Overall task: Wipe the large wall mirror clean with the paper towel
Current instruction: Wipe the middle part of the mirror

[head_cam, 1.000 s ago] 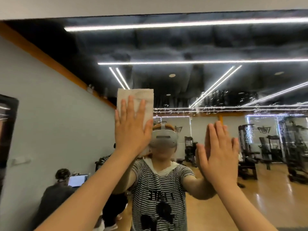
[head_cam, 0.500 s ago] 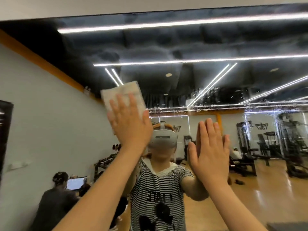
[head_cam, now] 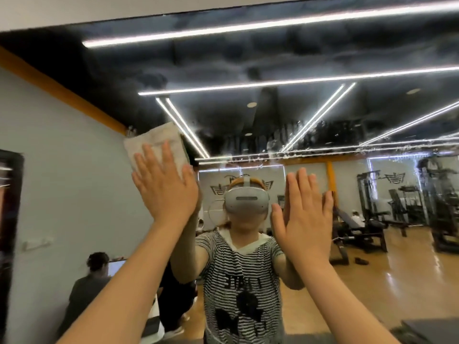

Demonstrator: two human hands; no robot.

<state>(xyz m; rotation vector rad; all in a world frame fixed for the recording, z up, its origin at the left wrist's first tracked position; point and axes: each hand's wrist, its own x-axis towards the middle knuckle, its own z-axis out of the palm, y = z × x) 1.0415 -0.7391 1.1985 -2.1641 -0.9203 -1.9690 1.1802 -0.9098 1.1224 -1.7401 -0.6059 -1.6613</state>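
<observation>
Left hand [head_cam: 165, 188] spread flat, we press the folded paper towel [head_cam: 156, 145] against the mirror [head_cam: 273, 58] up at left so it grips the glass, while our right hand [head_cam: 304, 214], fingers straight, braces alongside.

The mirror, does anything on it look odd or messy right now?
Yes. A band of wet droplets and streaks runs across the mirror to the right of the paper towel, which sits tilted under the left hand.
</observation>
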